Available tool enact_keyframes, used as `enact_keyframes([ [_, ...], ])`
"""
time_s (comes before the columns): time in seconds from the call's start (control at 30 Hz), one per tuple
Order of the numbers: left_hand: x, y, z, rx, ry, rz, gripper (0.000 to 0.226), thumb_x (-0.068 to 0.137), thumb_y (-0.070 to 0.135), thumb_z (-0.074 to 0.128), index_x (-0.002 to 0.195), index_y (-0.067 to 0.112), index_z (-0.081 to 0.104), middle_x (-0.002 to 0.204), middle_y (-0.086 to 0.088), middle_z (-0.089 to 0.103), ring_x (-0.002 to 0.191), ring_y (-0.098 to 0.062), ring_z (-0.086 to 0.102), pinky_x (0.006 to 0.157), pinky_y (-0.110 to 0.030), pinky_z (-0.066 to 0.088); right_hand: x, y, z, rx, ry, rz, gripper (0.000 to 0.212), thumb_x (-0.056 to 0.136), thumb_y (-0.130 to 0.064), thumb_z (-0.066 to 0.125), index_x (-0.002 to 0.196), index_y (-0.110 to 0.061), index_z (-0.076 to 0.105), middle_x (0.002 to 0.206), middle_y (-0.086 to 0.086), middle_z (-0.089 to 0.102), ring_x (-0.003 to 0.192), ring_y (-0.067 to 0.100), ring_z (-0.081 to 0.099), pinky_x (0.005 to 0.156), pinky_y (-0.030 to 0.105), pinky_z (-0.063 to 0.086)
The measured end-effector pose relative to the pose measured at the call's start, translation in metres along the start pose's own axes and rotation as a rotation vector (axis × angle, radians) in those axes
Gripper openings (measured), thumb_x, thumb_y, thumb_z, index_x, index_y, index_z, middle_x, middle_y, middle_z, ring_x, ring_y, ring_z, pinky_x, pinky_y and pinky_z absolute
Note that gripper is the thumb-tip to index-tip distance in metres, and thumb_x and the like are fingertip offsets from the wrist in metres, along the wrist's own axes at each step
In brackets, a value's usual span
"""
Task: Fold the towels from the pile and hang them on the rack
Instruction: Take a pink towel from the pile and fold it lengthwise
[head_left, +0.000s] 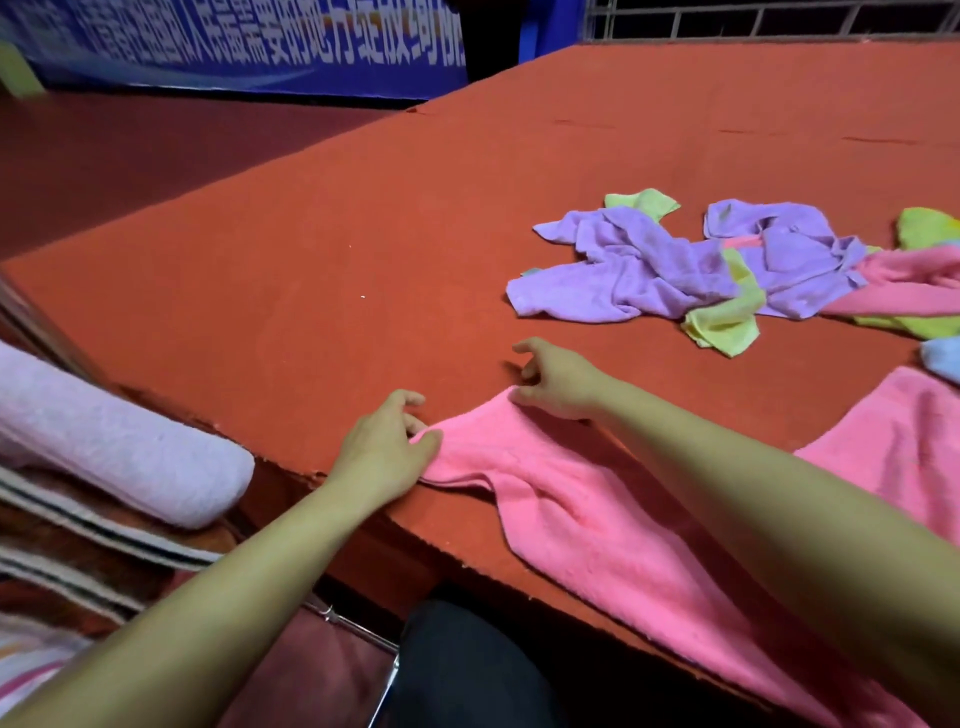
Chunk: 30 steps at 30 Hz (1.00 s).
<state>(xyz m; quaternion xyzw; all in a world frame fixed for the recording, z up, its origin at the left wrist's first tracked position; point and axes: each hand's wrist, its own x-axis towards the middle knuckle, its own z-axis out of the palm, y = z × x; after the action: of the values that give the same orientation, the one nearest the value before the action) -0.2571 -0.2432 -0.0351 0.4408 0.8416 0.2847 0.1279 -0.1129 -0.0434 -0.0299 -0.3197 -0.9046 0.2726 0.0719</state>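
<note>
Both bare forearms reach forward over the near edge of the red felt-covered table (363, 249). Left hand (382, 449) lies knuckles-up, thumb and fingertips pinching the near-left corner of the pink terry towel (597, 519). Right hand (558, 379) pinches the towel's far corner, index finger curled and lifted. The towel lies flat across the table edge, its lower part hanging off. A loose pile of purple, yellow-green and pink towels (727, 270) sits well apart, far right. A rolled pale-lilac towel (119, 441) lies left, off the table. A blue banner with white Chinese characters (234, 47) hangs behind; its text is blurred, unreadable.
</note>
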Motion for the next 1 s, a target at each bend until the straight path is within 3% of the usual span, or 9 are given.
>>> enact_keyframes([
  [0.17,0.006,-0.004,0.003,-0.061,0.047,0.023,0.037,0.086,0.019,0.069,0.12,0.027,0.055,0.08,0.021,0.066,0.082,-0.012,0.063,0.084,-0.03,0.047,0.011,0.001,0.0,0.024,0.048,-0.007,0.054,0.086,-0.019,0.069,0.136,-0.011,0.048,0.095,0.001,0.07,0.094,0.02,0.064,0.082,0.025,0.041],
  [0.27,0.011,-0.004,-0.001,-0.199,0.107,-0.007,0.039,0.085,0.019,0.072,0.117,0.03,0.053,0.081,0.02,0.069,0.08,-0.01,0.066,0.082,-0.027,0.047,0.028,-0.015,-0.01,0.207,0.222,-0.081,0.052,0.087,-0.012,0.068,0.134,-0.008,0.048,0.077,-0.009,0.062,0.078,0.014,0.06,0.072,0.019,0.04],
  [0.37,0.02,-0.01,-0.01,-0.209,0.136,-0.052,0.042,0.084,0.019,0.073,0.119,0.03,0.052,0.081,0.02,0.069,0.082,-0.011,0.066,0.082,-0.028,0.046,0.048,-0.032,-0.015,0.243,0.264,-0.134,0.058,0.084,-0.011,0.071,0.136,-0.011,0.045,0.081,-0.006,0.064,0.075,0.012,0.06,0.07,0.012,0.043],
  [0.5,0.018,-0.021,-0.013,-0.004,0.111,-0.075,0.041,0.084,0.02,0.072,0.122,0.022,0.055,0.092,0.015,0.065,0.097,-0.02,0.063,0.087,-0.03,0.045,0.048,-0.032,-0.003,0.155,0.178,-0.125,0.069,0.081,-0.016,0.077,0.14,-0.011,0.043,0.097,-0.002,0.058,0.078,0.016,0.057,0.082,0.033,0.049],
  [0.6,0.012,-0.006,-0.006,0.098,0.229,0.06,0.039,0.084,0.019,0.069,0.121,0.022,0.058,0.111,0.008,0.062,0.104,-0.022,0.055,0.093,-0.031,0.04,0.022,-0.011,-0.007,0.171,0.207,-0.106,0.061,0.084,-0.018,0.074,0.137,-0.011,0.046,0.1,-0.002,0.058,0.079,0.016,0.058,0.082,0.03,0.046],
  [0.67,0.009,0.019,0.005,0.061,0.268,0.185,0.037,0.083,0.017,0.069,0.119,0.02,0.059,0.112,0.007,0.064,0.101,-0.023,0.054,0.091,-0.03,0.037,-0.006,0.012,-0.017,0.16,0.247,-0.09,0.053,0.086,-0.016,0.071,0.134,-0.012,0.05,0.097,-0.006,0.06,0.077,0.014,0.058,0.077,0.025,0.043],
  [0.83,0.001,0.114,0.056,-0.12,0.038,0.435,0.033,0.083,0.015,0.069,0.112,0.026,0.06,0.098,0.018,0.066,0.073,-0.001,0.054,0.074,-0.02,0.042,-0.098,0.083,-0.063,0.131,0.393,0.029,0.039,0.086,-0.008,0.062,0.125,-0.015,0.059,0.086,-0.011,0.063,0.072,0.01,0.058,0.074,0.02,0.041],
  [0.9,-0.005,0.156,0.081,-0.195,-0.088,0.523,0.031,0.084,0.011,0.068,0.11,0.025,0.061,0.093,0.017,0.067,0.072,0.005,0.057,0.07,-0.006,0.04,-0.138,0.116,-0.084,0.113,0.457,0.122,0.037,0.087,-0.007,0.061,0.122,-0.017,0.06,0.084,-0.011,0.063,0.068,0.01,0.058,0.074,0.023,0.044],
  [1.0,-0.017,0.21,0.118,-0.164,-0.289,0.662,0.031,0.085,0.013,0.069,0.114,0.023,0.061,0.095,0.016,0.067,0.076,0.006,0.057,0.075,-0.003,0.041,-0.198,0.165,-0.111,0.084,0.522,0.28,0.04,0.086,-0.002,0.056,0.122,-0.017,0.06,0.082,-0.015,0.061,0.065,0.005,0.059,0.073,0.025,0.046],
])
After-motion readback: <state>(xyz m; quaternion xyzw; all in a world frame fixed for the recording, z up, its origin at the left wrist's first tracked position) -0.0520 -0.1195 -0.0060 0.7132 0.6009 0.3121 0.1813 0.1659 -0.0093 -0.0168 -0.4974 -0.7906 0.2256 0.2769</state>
